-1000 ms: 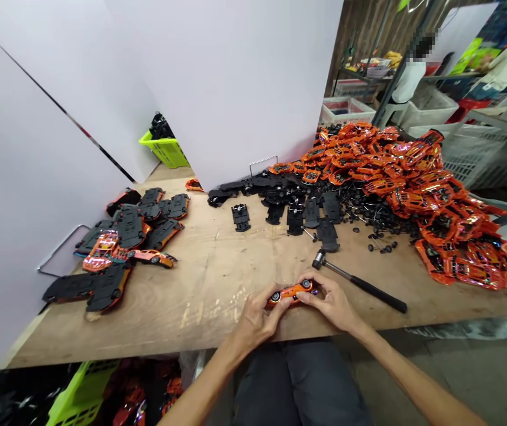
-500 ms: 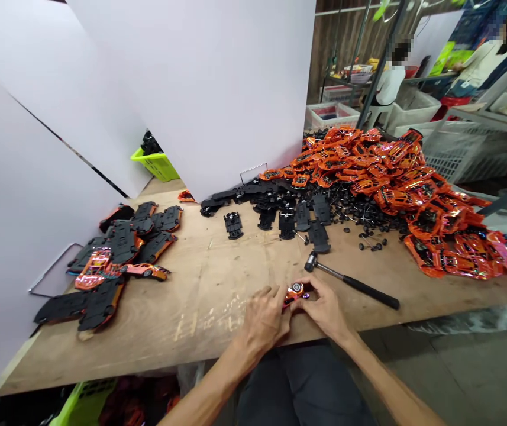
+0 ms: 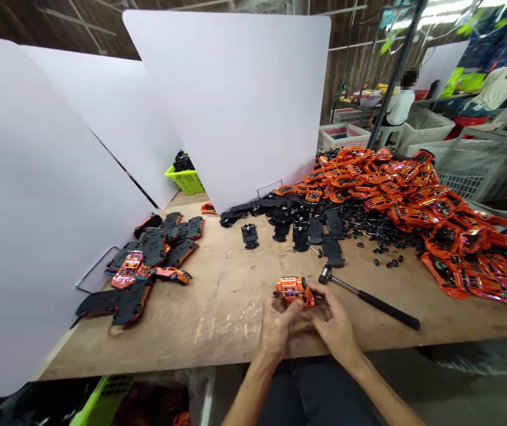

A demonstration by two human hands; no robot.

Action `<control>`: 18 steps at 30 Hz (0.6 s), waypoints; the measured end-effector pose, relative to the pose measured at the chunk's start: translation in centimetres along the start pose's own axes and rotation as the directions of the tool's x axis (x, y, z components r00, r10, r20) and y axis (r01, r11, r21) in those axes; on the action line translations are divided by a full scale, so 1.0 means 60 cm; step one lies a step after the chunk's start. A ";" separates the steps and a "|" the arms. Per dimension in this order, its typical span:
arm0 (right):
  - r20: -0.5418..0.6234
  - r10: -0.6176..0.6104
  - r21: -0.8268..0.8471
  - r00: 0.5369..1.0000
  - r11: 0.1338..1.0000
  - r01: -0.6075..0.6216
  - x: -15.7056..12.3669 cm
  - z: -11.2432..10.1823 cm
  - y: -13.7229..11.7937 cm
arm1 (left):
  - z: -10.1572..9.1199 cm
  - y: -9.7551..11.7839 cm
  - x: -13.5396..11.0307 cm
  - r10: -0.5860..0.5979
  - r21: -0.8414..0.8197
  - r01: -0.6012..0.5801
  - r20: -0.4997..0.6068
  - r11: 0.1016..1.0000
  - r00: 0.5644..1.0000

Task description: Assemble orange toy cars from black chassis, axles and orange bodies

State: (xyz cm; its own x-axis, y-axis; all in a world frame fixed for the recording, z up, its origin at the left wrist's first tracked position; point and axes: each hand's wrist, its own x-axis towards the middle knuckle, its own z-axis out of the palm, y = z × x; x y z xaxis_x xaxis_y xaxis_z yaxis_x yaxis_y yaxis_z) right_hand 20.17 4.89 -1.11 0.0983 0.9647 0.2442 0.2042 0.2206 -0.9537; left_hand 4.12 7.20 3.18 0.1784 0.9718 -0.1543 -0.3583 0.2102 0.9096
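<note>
Both hands hold one small orange toy car over the near edge of the wooden workbench. My left hand grips its near side with fingers curled. My right hand closes on it from the right. The car's rear faces me and it is tilted up. A small hammer with a black handle lies on the bench just right of my hands.
A big heap of orange car bodies fills the right of the bench, with black chassis and loose wheel axles before it. Assembled cars lie at the left. White partition boards stand behind. Other people sit far right.
The car has been turned from lying sideways between my hands to standing end-on, and lifted a little. My view has tilted upward.
</note>
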 end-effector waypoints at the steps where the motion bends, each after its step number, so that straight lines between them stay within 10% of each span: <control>1: 0.002 -0.023 -0.028 1.000 0.999 0.023 0.003 0.000 -0.003 | -0.002 0.001 -0.002 -0.010 -0.028 0.011 0.019 1.000 1.000; 9: 0.345 -0.178 -0.290 0.922 0.914 0.285 0.052 -0.053 -0.047 | -0.048 0.023 0.002 0.108 0.500 -0.162 0.136 0.851 0.985; 18: 0.215 -0.142 -0.241 0.966 0.951 0.194 0.045 -0.032 -0.008 | -0.051 -0.008 0.007 0.123 0.556 -0.220 0.206 0.802 0.971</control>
State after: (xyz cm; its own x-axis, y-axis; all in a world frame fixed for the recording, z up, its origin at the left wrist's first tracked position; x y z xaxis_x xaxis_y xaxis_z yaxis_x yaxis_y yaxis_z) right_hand 22.19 7.13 0.33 -0.1433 0.9316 0.3340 0.4481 0.3620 -0.8174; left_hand 1.55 7.86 1.51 0.3175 0.9473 0.0416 0.1832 -0.1044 0.9775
